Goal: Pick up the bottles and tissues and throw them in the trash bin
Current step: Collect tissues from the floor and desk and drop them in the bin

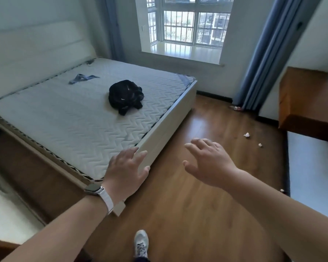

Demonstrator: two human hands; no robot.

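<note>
Shiny brown wood made the floor (197, 195), beside a bed (166, 132) with a soft, bumpy mattress (74, 114). The left hand (128, 167) and right hand (209, 163) each had a wide, loose grip and held nothing. Picking up had not started, I think. Crumpled white tissues (246, 135) lay far right on the floor, and a blurry bottle (236, 108) lay by the blue curtain (263, 53). The next move likely called for walking over and bending down.

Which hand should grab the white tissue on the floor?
Probably the right hand: it is open and nearer the tissue, while the left hand hovers by the bed corner.
</note>
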